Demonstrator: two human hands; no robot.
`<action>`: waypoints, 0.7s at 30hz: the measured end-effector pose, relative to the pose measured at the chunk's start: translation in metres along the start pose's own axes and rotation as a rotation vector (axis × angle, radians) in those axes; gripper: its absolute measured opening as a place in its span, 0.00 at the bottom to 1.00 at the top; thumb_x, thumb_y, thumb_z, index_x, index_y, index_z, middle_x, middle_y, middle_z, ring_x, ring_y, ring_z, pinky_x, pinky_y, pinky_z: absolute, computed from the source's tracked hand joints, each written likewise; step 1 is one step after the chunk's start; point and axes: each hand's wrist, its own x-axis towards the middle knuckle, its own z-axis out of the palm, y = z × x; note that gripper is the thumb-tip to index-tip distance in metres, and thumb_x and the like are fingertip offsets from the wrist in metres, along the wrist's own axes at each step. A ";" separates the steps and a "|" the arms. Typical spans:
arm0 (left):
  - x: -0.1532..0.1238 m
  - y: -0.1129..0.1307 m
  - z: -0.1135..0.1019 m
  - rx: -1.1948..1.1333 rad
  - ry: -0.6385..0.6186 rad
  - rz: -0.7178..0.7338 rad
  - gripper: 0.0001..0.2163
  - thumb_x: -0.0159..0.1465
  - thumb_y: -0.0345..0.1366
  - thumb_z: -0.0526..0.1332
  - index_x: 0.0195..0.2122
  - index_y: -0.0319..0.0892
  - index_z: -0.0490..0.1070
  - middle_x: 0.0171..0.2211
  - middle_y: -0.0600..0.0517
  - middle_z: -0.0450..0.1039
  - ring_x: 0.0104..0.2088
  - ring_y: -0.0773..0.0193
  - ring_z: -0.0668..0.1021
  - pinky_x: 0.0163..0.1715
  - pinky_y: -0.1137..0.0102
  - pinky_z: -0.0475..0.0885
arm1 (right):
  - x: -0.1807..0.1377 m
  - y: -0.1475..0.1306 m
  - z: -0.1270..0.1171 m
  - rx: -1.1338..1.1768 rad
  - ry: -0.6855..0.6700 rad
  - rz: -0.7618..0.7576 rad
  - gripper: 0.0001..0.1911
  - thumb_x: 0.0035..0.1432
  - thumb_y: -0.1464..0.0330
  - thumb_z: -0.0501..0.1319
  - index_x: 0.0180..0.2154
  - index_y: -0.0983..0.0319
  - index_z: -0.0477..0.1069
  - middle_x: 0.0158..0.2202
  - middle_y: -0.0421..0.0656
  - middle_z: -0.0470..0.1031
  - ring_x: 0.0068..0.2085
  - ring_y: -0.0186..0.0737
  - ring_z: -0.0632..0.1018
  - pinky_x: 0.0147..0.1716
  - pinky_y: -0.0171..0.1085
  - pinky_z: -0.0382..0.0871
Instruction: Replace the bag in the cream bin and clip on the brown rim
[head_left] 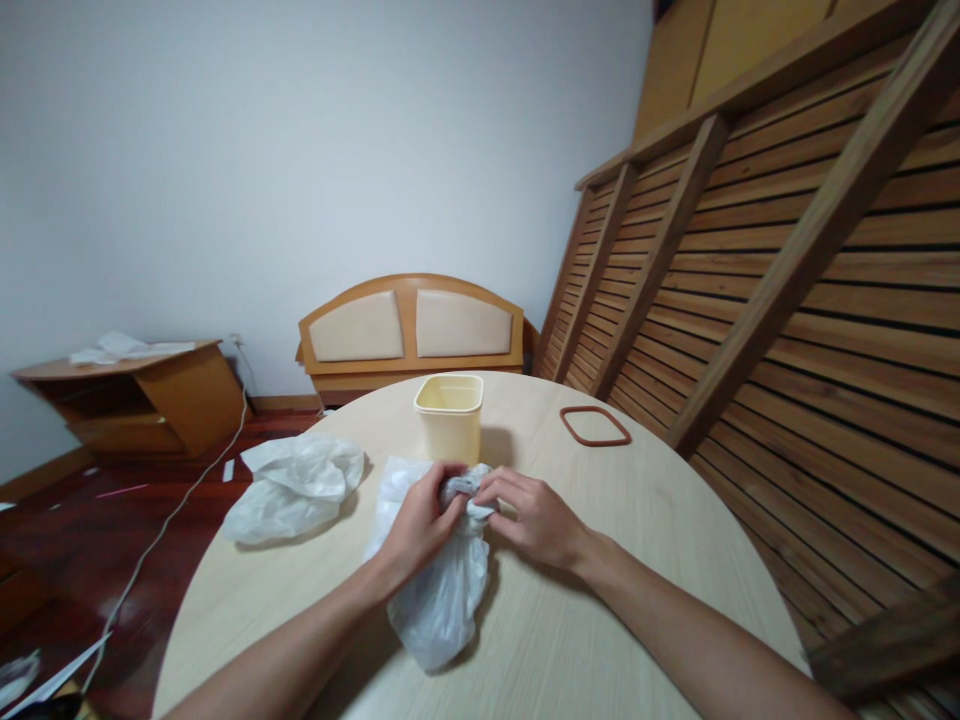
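My left hand (pixel 421 525) and my right hand (pixel 531 518) meet over a crumpled clear plastic bag (pixel 442 590) lying on the round light-wood table (pixel 637 560). Both hands are closed on the bag's bunched top, where a grey wad shows between the fingers. The rest of the bag trails toward me under my left wrist. Just behind the hands stands an open pale yellow plastic container (pixel 448 415).
A second crumpled plastic bag (pixel 296 485) lies on the table to the left. A reddish-brown rubber seal ring (pixel 595 426) lies far right of the container. A slatted wooden bed frame (pixel 787 260) leans at the right; a headboard (pixel 411 330) and low cabinet (pixel 135 395) stand by the wall.
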 end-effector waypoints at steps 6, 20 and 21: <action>0.002 0.002 -0.002 -0.026 -0.028 0.026 0.10 0.58 0.28 0.57 0.39 0.41 0.73 0.38 0.49 0.78 0.41 0.59 0.79 0.45 0.64 0.73 | 0.002 -0.002 0.001 -0.033 0.095 0.104 0.12 0.58 0.77 0.61 0.42 0.58 0.75 0.48 0.44 0.73 0.49 0.40 0.77 0.51 0.41 0.71; -0.001 0.009 -0.001 0.061 -0.047 0.048 0.09 0.63 0.40 0.63 0.42 0.42 0.73 0.39 0.49 0.77 0.40 0.58 0.77 0.42 0.65 0.72 | 0.008 -0.005 0.008 0.330 0.145 0.418 0.09 0.60 0.72 0.60 0.43 0.61 0.71 0.39 0.43 0.80 0.39 0.39 0.81 0.41 0.39 0.74; -0.001 0.009 -0.001 0.075 -0.032 0.072 0.09 0.64 0.40 0.63 0.42 0.42 0.73 0.40 0.48 0.77 0.42 0.58 0.77 0.44 0.64 0.72 | 0.008 -0.005 0.009 0.388 0.155 0.434 0.11 0.60 0.72 0.60 0.45 0.61 0.69 0.40 0.43 0.80 0.40 0.39 0.81 0.41 0.39 0.74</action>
